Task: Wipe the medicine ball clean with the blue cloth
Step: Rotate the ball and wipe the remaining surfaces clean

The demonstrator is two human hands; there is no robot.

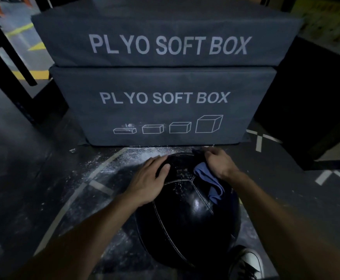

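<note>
A sneaker (248, 261) with a white toe cap and dark laces is planted on the dark gym floor (34, 178), just beside the near right side of a black medicine ball (187, 215). The ball rests on the floor directly below the person, in front of the stacked boxes. It is round, so no long axis can be told; its glossy, finely textured panels are joined by pale stitched seams that meet at a junction on the upper face, turned up toward the onlooker. White powdery specks dot the panels around that junction.

The left hand (149, 178) lies flat on the ball's upper left, fingers straight and spread, thumb resting on the surface. The right hand (219, 160) is on the far upper right of the ball, fingers curled round a soft, crumpled blue cloth (209, 178), whose loose folds trail down across the ball toward the near side. The two hands are apart, the seam junction between them.

White powder (141, 156) is scattered over the floor around and beyond the ball, crossing pale painted lines.

Behind stand two grey fabric-covered boxes (165, 110), stacked, each printed "PLYO SOFT BOX" in white; the lower one also bears four outlined box drawings of rising size.
</note>
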